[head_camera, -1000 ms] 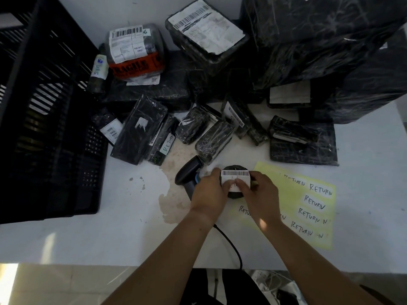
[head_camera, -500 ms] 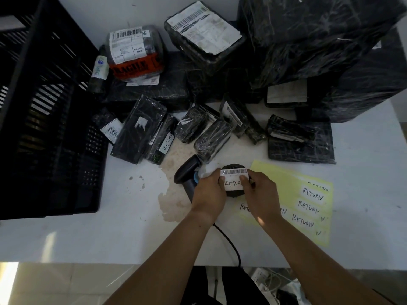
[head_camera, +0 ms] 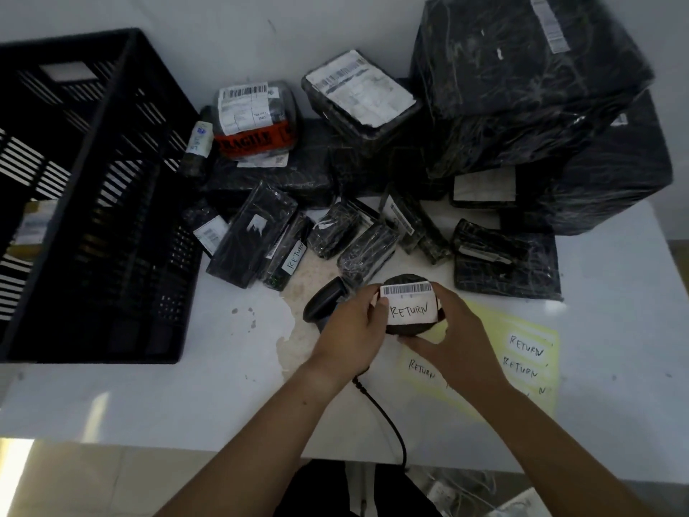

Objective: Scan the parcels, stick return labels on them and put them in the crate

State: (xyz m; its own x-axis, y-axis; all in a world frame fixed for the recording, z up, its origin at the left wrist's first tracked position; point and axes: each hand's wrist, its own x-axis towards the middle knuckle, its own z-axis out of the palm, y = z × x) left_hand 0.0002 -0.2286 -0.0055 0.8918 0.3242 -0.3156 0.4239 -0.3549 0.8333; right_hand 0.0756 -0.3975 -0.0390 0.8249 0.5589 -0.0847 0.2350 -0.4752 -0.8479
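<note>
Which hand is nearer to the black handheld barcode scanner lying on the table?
Left. The left hand sits right beside the scanner; the right hand is across the round black parcel.

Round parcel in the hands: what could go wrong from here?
The RETURN label sits right under the barcode on the round parcel; smoothing it could cover bars. The scanner lies just beneath the left hand, so carrying the parcel left to the crate might knock it.

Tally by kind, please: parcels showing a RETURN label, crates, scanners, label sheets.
Parcels showing a RETURN label: 2, the held round parcel and the slim parcel
Black crate: 1
Scanner: 1
Yellow label sheet: 1
Total: 5
</note>
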